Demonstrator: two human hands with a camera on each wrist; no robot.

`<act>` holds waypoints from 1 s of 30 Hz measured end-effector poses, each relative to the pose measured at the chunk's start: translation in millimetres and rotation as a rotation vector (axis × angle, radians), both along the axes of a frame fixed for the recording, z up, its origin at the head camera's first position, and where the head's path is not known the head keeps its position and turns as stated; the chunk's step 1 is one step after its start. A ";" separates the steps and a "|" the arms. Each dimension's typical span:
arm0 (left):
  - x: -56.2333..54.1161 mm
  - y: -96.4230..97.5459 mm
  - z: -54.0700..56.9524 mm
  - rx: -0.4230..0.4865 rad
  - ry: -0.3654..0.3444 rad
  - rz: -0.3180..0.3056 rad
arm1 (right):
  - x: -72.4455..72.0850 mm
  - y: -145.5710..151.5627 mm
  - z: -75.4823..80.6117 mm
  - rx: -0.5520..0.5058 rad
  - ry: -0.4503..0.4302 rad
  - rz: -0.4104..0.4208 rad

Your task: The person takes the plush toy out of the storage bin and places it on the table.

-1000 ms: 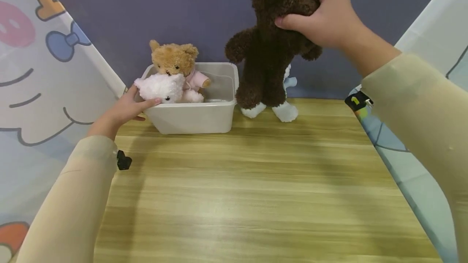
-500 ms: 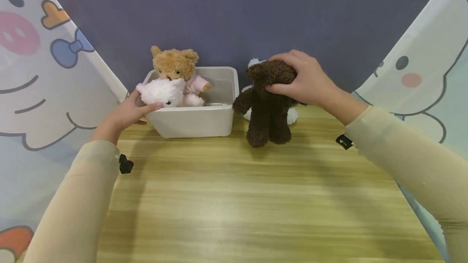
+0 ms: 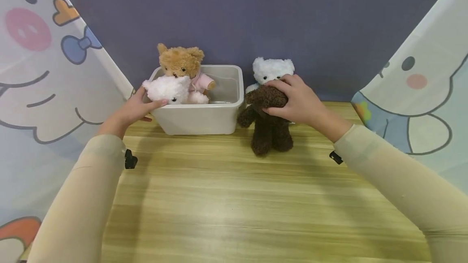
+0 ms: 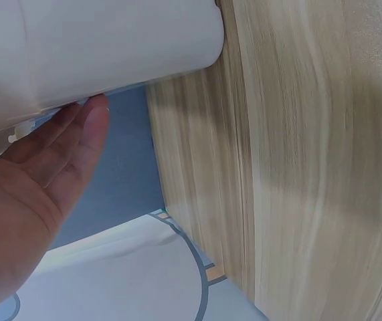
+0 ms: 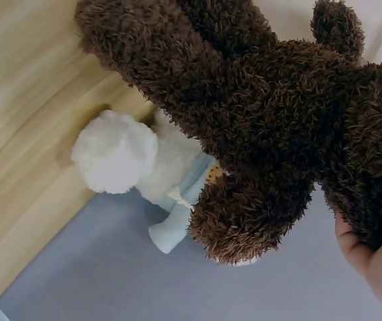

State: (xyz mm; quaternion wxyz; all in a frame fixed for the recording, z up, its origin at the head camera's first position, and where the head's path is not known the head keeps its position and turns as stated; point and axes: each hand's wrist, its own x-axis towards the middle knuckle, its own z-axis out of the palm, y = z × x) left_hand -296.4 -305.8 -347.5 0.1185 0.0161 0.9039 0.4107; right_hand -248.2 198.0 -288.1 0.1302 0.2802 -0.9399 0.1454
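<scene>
My right hand [image 3: 301, 100] grips a dark brown teddy bear [image 3: 272, 131] by the head, keeping it upright with its legs down at the wooden table. Right behind it sits a white teddy bear [image 3: 273, 68] in light blue, partly hidden. In the right wrist view the brown bear [image 5: 257, 114] covers much of the white one [image 5: 114, 152]. My left hand [image 3: 133, 108] holds a light grey plastic bin [image 3: 201, 120] at its left front corner, thumb over the rim. The fingers [image 4: 77, 147] lie along the bin's outside wall in the left wrist view.
Inside the bin, a tan teddy bear [image 3: 181, 62] in pink sits behind a pale pink-white plush toy [image 3: 168, 88]. A dark grey panel [image 3: 321, 23] stands behind the wooden table [image 3: 234, 198]. Cartoon-printed cloths [image 3: 431, 104] flank both sides.
My right hand has lowered the brown bear from in front of the dark panel to the table, in front of the white bear, whose face now shows. The left hand stays on the bin.
</scene>
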 end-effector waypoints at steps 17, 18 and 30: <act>-1.9 -0.4 -2.7 0.013 0.004 -0.009 | 5.7 26.8 -1.4 0.098 -0.069 -0.081; -2.0 -0.4 -2.9 0.010 0.007 -0.008 | 7.3 31.6 2.9 0.110 -0.088 -0.088; -3.2 -1.4 -3.3 -0.006 0.026 -0.011 | 1.2 134.5 14.6 0.253 -0.106 -0.187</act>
